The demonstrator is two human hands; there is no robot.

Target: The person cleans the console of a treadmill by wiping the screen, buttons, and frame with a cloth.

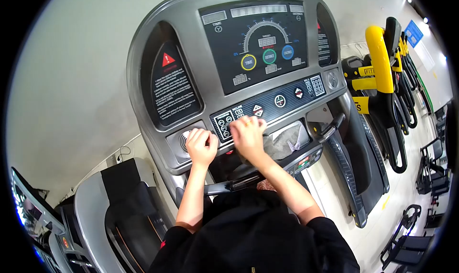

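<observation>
My left hand (201, 147) is at the lower left of the treadmill console (153, 27), its fingers curled together beside the round speaker grille (183, 140). Whatever it holds, if anything, is hidden. My right hand (248, 137) is bent over the left part of the button strip (287, 99), near the program and incline keys. Its fingers are smeared by motion, and I cannot tell whether anything is in them. Just right of this hand, a crumpled grey cloth (283, 145) lies in the console's tray. Above is the dark display panel (224, 39) with round time, distance and calories marks.
A black handlebar (246, 182) crosses in front of my body. To the left stands a grey and black machine (91, 196) by the wall. Yellow and black exercise machines (380, 63) line the right side. Black benches (409, 249) stand farther right.
</observation>
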